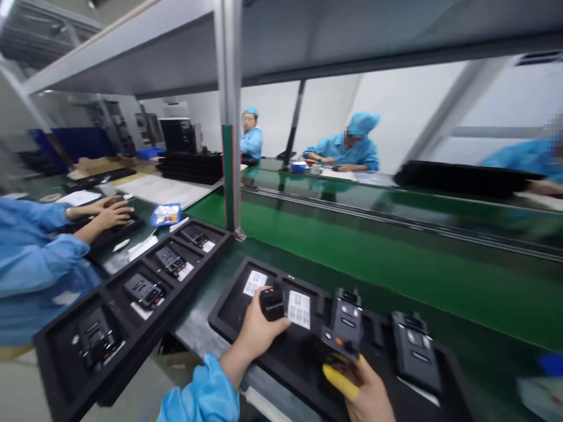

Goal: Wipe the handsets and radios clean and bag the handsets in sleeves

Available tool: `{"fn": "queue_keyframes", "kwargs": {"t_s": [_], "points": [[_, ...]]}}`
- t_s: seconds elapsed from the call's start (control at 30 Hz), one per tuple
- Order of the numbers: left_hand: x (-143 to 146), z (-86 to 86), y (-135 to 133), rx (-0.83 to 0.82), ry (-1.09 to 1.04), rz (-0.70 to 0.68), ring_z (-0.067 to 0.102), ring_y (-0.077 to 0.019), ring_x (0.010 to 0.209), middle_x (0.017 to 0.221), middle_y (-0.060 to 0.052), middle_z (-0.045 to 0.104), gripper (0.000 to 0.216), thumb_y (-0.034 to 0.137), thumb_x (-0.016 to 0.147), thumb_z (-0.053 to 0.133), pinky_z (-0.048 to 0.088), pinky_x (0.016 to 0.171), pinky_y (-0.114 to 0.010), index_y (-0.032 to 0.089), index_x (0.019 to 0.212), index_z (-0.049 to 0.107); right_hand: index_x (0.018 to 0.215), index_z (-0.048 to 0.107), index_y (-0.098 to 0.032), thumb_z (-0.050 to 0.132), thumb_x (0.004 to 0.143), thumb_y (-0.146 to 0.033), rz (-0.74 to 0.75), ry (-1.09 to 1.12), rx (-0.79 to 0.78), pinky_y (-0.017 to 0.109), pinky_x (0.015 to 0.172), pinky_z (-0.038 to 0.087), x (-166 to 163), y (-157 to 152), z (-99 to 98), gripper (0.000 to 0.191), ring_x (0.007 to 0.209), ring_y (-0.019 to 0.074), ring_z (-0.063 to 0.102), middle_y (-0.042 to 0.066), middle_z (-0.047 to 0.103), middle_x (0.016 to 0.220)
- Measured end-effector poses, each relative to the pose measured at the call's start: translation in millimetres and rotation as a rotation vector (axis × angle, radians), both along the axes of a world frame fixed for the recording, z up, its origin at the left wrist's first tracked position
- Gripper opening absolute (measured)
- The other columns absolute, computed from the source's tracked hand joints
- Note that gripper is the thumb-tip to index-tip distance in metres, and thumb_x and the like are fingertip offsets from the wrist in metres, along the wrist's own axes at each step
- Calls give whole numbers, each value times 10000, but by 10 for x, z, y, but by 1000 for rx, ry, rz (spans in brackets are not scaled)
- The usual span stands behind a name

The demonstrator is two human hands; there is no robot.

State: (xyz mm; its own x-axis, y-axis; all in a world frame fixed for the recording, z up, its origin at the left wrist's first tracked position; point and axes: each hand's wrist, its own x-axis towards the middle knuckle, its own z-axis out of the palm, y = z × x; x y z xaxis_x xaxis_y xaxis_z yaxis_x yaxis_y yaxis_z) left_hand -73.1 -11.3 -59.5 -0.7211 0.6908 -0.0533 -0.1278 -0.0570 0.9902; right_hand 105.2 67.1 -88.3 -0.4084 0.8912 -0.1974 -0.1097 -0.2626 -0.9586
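Both hands (257,331) (369,390) hold dark devices (273,302) (346,322) above a tray (294,354).

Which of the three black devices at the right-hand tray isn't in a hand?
The rightmost device: it lies untouched, while the left hand holds the leftmost device and the right hand the middle device.

Left hand (258,329) and right hand (368,391) apart, both curled gripping.
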Motion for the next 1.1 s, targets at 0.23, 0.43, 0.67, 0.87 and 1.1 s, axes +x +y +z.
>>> {"fn": "queue_keyframes", "kwargs": {"t_s": [0.23, 0.43, 0.67, 0.87, 1.1], "points": [[-102, 155, -15, -1, 12, 66, 666, -236, 733, 756, -32, 659, 544, 364, 474, 831, 511, 752, -391, 162, 890, 545, 833, 681, -220, 834, 440, -257, -5, 112, 2, 383, 840, 531, -112, -48, 405, 423, 903, 241, 675, 41, 734, 929], [-535, 391, 39, -147, 63, 83, 619, -177, 746, 803, 1, 621, 628, 294, 380, 845, 495, 760, -348, 176, 910, 529, 979, 609, -205, 740, 554, -276, 130, 67, -43, 348, 745, 536, -323, 135, 717, 450, 834, 217, 673, 33, 720, 863], [-1074, 370, 572, -319, 218, -55, 615, -169, 749, 817, -4, 620, 621, 272, 424, 822, 503, 769, -361, 176, 963, 529, 1211, 444, -202, 586, 709, -190, 131, -174, -29, 333, 743, 531, -981, 428, 451, 522, 787, 168, 661, 17, 689, 850], [-1055, 284, 701, -471, 548, -77, 618, -269, 964, 971, -89, 653, 541, 403, 595, 733, 447, 911, -417, 169, 1057, 575, 1354, 363, -126, 572, 731, -130, 202, -442, 217, 450, 1003, 385, -1025, 393, 500, 657, 1193, 285, 508, 180, 545, 1243], [-839, 320, 623, -561, 939, -35, 424, -406, 1224, 1182, -212, 503, 636, 478, 712, 567, 312, 1025, -544, 92, 1214, 518, 1362, 415, -109, 585, 746, -138, 406, -515, 432, 435, 1044, 360, -581, 389, 961, 640, 1184, 285, 509, 187, 466, 1301]]}}
